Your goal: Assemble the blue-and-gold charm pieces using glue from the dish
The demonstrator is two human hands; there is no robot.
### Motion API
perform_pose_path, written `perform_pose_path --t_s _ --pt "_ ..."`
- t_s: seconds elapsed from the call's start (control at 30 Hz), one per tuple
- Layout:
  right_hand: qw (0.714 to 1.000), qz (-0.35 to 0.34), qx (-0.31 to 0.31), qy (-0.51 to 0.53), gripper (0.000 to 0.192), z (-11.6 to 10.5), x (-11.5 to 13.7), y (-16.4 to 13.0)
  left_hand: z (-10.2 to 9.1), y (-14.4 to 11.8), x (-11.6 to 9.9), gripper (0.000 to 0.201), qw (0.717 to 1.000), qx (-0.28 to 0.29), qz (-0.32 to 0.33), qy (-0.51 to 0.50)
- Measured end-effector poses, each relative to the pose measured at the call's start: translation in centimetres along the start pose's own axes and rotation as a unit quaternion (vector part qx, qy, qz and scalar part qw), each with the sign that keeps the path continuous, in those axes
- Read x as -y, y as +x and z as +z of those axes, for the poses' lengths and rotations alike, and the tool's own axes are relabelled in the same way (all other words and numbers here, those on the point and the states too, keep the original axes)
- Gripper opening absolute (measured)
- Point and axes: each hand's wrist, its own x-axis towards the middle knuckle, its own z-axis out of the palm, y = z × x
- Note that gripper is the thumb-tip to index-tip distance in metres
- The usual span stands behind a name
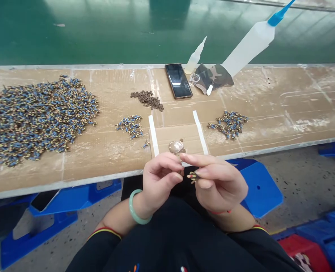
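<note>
Close to my body, just off the table's front edge, my right hand (pixel 221 183) pinches a tiny painted figure (pixel 193 176) between thumb and fingers. Facing it, my left hand (pixel 163 175) has thumb and fingertips drawn together; whatever they hold is too small and too covered to name. The two hands' fingertips nearly meet. Just beyond them, a shiny clear puddle (pixel 175 146) lies on a cardboard pad (pixel 174 132) with white tape strips. Small blue and yellow figures lie in a little pile (pixel 130 125) left of the pad and another pile (pixel 230 124) to its right.
A large heap of figures (pixel 39 117) covers the table's left end. Brown discs (pixel 147 100) lie behind the pad. Further back are a phone (pixel 178 81), a small nozzle bottle (pixel 194 60), a camouflage cloth (pixel 215 77) and a large white bottle (pixel 250 47). Blue stools (pixel 262 189) stand below.
</note>
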Motion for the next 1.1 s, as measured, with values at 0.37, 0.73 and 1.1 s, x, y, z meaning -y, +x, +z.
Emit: perform_pose_path --t_s 0.37,0.73,1.1 --pt "0.992 -0.124 -0.026 0.023 0.018 -0.3 2.2 1.7 0.0 -0.6 -0.7 0.012 0.987 0.022 0.099 0.127" --pt "0.986 -0.157 -0.004 0.059 0.013 -0.4 2.8 2.5 0.0 -0.7 -1.7 0.008 0.972 0.049 0.150 0.175" --pt "0.981 -0.189 0.011 0.032 0.008 -0.5 3.1 3.1 -0.8 -0.9 -2.0 0.017 0.946 0.069 0.210 0.235"
